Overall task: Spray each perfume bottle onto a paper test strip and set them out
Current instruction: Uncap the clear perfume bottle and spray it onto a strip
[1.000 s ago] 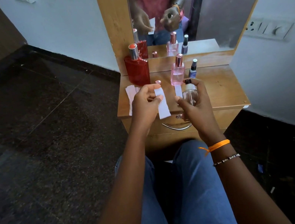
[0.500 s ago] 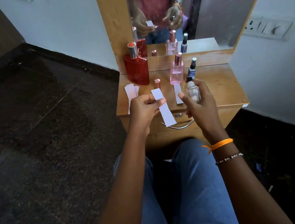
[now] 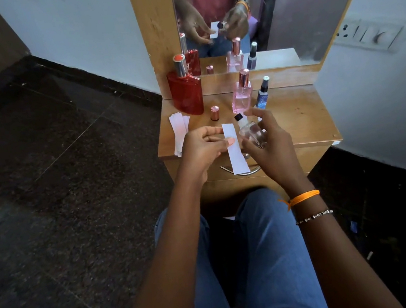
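At the left edge of the wooden dresser top [image 3: 297, 116] lies a stack of unused paper strips [image 3: 179, 131]. Just behind it stands a red bottle [image 3: 186, 94] with a silver cap. To its right, a small rose-gold cap [image 3: 215, 113] stands on the surface, apart from any bottle.

The left hand [image 3: 204, 151] is pinched on a paper strip [image 3: 234, 148], thumb and fingers closed on its upper half; the strip hangs over the front edge of the dresser top, above the drawer handle [image 3: 239, 170].

The right hand [image 3: 273, 147] is wrapped around a clear glass bottle [image 3: 252, 133], which is tilted so that its black nozzle [image 3: 238, 117] points up and left, near the top of the strip. The index finger is raised clear of the nozzle.

Behind the hands stand a pink bottle [image 3: 241, 95] and, just beside it to the right, a slim dark blue bottle [image 3: 262, 92].

Step in hand, as judged: aiming the clear bottle at the strip before spraying. The next move calls for the index finger to settle on the nozzle and press, with the outlet facing the paper, and then for the strip to be set out on the dresser top.
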{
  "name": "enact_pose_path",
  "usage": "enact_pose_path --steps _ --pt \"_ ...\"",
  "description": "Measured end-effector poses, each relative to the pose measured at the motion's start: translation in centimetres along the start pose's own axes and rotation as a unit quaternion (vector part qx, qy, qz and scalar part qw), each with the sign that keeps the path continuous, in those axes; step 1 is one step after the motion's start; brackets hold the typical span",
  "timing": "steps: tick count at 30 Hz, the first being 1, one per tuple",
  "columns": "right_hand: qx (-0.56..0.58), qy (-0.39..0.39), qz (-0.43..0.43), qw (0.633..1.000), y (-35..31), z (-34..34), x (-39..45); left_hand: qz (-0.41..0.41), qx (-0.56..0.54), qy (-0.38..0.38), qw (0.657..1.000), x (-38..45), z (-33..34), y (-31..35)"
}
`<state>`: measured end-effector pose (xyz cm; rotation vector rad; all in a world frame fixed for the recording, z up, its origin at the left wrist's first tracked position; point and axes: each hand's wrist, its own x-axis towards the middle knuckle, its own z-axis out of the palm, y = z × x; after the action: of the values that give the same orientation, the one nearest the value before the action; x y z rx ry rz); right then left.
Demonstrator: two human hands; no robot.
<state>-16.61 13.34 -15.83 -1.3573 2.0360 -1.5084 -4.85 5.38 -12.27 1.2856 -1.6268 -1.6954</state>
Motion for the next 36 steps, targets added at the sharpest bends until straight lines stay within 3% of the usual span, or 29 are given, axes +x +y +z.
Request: enact_pose_path --steps 6,15,36 --pt "-0.129 -0.025 -0.085 0.988 0.30 -0.30 -0.21 0.007 0.031 -0.016 0.999 -0.21 -0.18 0.12" --pt "-0.199 -0.055 -0.091 0.974 0.41 -0.23 -0.28 0.033 0.086 -0.040 0.995 -0.20 -0.14 -0.32" --pt "-0.186 -0.051 -0.088 0.977 0.58 -0.08 -0.49 0.028 0.079 -0.047 0.995 -0.24 -0.14 -0.24"
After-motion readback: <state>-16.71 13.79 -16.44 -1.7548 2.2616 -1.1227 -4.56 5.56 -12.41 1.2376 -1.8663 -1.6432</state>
